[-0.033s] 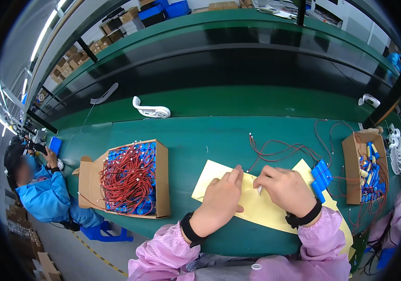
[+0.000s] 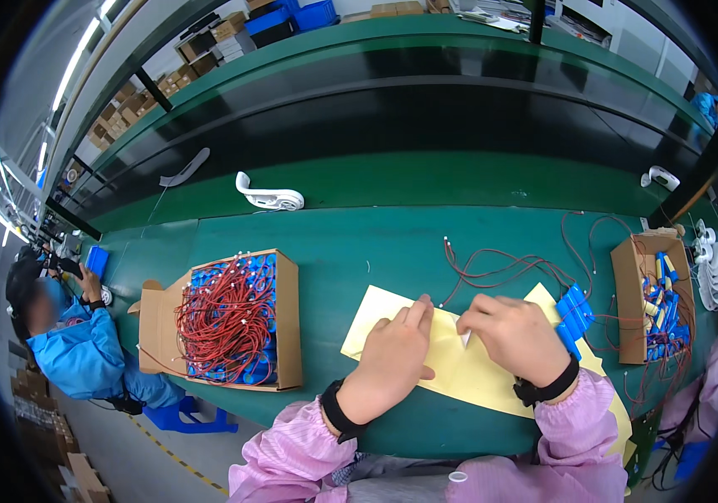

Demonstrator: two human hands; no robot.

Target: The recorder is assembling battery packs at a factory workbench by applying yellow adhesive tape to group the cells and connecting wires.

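Note:
A yellow sheet of paper (image 2: pixel 468 377) lies on the green table in front of me. My left hand (image 2: pixel 397 352) rests flat on its left part, fingers stretched forward and thumb out to the side. Beside it, my right hand (image 2: pixel 516 335) is closed in a pinch over the sheet. A small white piece (image 2: pixel 465 338) shows at its fingertips; its exact kind is too small to make out. Just right of that hand lie blue battery packs (image 2: pixel 575 312), partly on the yellow paper, with thin dark red wires (image 2: pixel 506 253) trailing away behind them.
At left stands an open cardboard box (image 2: pixel 290 323) of blue batteries with tangled red wires (image 2: pixel 229 314). Another cardboard box (image 2: pixel 627 302) of battery packs is at right. A white curved plastic part (image 2: pixel 271 198) lies behind. A person in blue (image 2: pixel 82 352) sits at far left.
My right hand has shifted very slightly, its fingers still pinched around the small white piece. My left hand stays in place on the yellow sheet.

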